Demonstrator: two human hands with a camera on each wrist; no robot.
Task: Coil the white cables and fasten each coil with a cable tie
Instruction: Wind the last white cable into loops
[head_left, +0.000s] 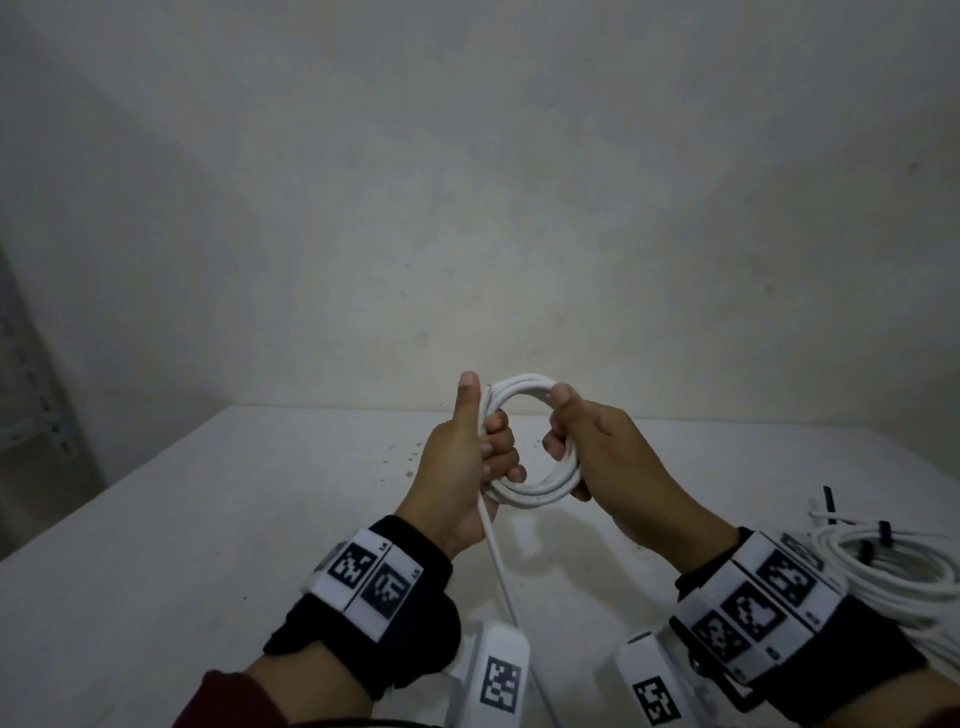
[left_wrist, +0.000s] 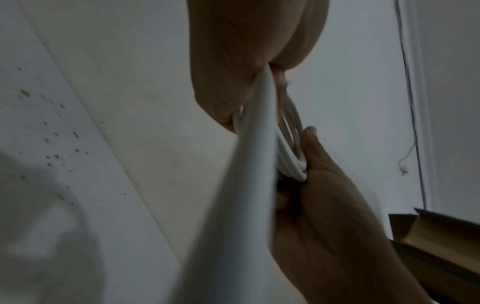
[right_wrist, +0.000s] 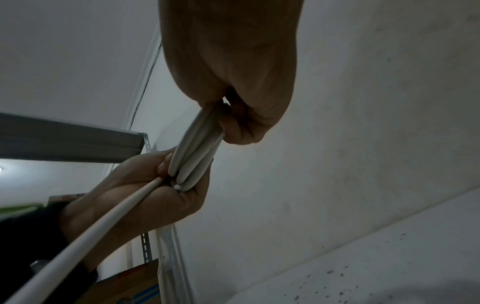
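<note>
Both hands hold a small coil of white cable (head_left: 535, 493) upright above the white table (head_left: 208, 519). My left hand (head_left: 470, 462) grips the coil's left side, fingers curled through the loop and thumb pointing up. My right hand (head_left: 576, 441) grips the right side with curled fingers. A loose tail of the cable (head_left: 498, 566) runs from the left palm down toward me. In the left wrist view the tail (left_wrist: 249, 164) crosses close to the lens and the coil (left_wrist: 293, 156) sits against the right hand (left_wrist: 324, 185). In the right wrist view the strands (right_wrist: 192, 160) bunch between both hands.
Other white cable coils (head_left: 893, 577) with black cable ties (head_left: 828, 501) lie on the table at the right edge. A metal shelf (right_wrist: 78, 142) stands to the left, and a cardboard box (left_wrist: 441, 232) to the right. A plain wall rises behind the table.
</note>
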